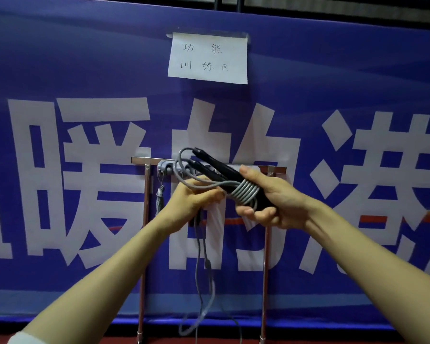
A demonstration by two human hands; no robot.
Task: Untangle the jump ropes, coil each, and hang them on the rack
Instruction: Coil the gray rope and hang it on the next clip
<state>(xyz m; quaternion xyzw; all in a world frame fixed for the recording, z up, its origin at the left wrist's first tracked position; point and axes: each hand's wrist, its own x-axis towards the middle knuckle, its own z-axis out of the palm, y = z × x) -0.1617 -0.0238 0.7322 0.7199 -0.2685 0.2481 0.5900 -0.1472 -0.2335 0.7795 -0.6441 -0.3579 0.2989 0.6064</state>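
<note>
grey rope (243, 192) on black handles (219, 167), blue banner (85, 58) with big white lettering, white paper sign (207, 58), silver rack (144, 219)

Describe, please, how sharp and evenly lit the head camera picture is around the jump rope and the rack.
Head view: soft, even light, no glare on the banner; the jump rope coiled in the right hand reads sharp, the left hand slightly soft; the wide lens bows the banner's top edge; the rack stays clear.
</note>
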